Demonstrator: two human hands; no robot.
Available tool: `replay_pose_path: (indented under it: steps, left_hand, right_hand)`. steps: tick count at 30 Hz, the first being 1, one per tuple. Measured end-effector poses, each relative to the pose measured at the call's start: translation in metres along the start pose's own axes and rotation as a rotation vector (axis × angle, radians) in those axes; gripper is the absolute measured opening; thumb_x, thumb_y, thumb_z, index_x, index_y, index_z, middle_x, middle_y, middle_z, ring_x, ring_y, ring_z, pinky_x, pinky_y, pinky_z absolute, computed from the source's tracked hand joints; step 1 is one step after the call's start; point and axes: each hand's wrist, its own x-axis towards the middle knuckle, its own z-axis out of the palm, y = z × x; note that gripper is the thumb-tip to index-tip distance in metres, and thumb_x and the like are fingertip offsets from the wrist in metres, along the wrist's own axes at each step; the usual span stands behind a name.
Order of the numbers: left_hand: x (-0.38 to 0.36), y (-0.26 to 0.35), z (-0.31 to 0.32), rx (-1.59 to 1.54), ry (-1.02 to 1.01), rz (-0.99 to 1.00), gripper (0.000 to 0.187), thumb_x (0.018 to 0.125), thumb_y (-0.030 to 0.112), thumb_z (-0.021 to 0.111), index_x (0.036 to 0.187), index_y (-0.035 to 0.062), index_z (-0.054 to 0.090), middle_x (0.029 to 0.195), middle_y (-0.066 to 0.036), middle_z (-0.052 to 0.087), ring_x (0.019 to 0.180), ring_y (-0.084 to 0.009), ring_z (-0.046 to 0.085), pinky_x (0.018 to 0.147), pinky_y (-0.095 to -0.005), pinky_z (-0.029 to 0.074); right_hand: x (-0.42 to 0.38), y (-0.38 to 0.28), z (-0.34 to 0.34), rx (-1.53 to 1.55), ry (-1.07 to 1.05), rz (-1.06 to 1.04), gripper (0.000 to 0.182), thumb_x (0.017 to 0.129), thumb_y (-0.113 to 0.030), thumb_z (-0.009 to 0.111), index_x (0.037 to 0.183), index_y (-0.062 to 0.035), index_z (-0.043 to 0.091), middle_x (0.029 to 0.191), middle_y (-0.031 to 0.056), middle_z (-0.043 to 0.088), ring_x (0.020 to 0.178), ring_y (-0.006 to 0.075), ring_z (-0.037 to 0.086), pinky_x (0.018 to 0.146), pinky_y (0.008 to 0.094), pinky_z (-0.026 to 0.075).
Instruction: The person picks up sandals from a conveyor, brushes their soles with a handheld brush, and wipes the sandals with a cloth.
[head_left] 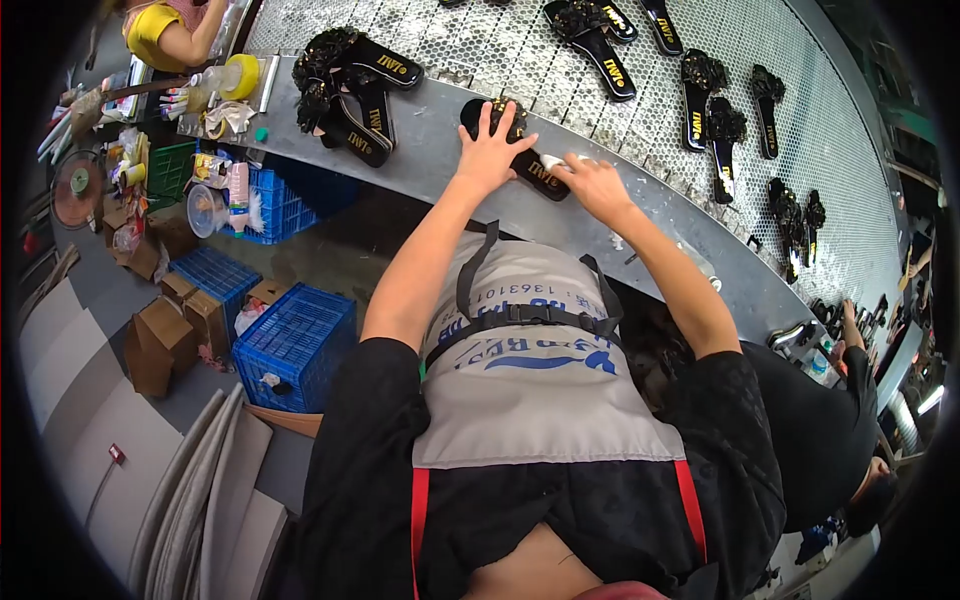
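Note:
On the grey metal ledge lies a black slide sandal (540, 178) with gold lettering on its insole and a dark ruffled upper. My left hand (487, 155) rests on the upper with its fingers spread, covering part of it. My right hand (597, 188) pinches a small white wad (551, 162), perhaps cloth or tissue, against the insole's edge. To the left, a pair of similar black sandals (362, 125) lies on the ledge, one overlapping the other.
Beyond the ledge, a perforated metal conveyor (450, 40) carries several more black sandals (697, 100). A yellow tape roll (240, 77) sits at the left. Below stand blue crates (295, 345) and cardboard boxes (160, 345). Another person (815, 420) works at the right.

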Motion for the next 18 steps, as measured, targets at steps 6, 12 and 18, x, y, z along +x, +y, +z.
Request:
replay_pose_path:
  steps: [6,12,18]
  left_hand:
    - [0.001,0.02,-0.018,0.364,0.015,0.1,0.063,0.073,0.039,0.088,0.13,0.0231,0.068,0.16,-0.017,0.037,0.155,-0.0449,0.019,0.112,-0.0818,0.02]
    - [-0.006,0.03,0.01,-0.022,-0.045,-0.122,0.081,0.079,0.075,0.067,0.109,-0.0001,0.071,0.115,-0.015,0.068,0.115,-0.0343,0.066,0.102,-0.0621,0.044]
    - [-0.018,0.015,0.005,-0.404,-0.07,-0.485,0.09,0.084,0.079,0.058,0.106,-0.0071,0.071,0.111,-0.027,0.071,0.104,-0.0455,0.07,0.093,-0.051,0.053]
  right_hand:
    - [-0.081,0.009,-0.029,0.157,-0.105,0.265,0.036,0.089,-0.008,0.059,0.123,-0.0192,0.066,0.109,0.0093,0.062,0.087,0.0334,0.073,0.074,0.0463,0.06]
    - [-0.06,-0.053,-0.037,0.454,0.139,0.506,0.039,0.093,-0.006,0.054,0.13,-0.0156,0.063,0.11,0.0138,0.064,0.08,0.0422,0.069,0.072,0.0511,0.058]
    - [-0.056,-0.084,-0.008,0.625,0.248,0.627,0.034,0.097,-0.009,0.052,0.13,-0.013,0.063,0.108,0.0145,0.063,0.085,0.0424,0.068,0.074,0.0518,0.055]
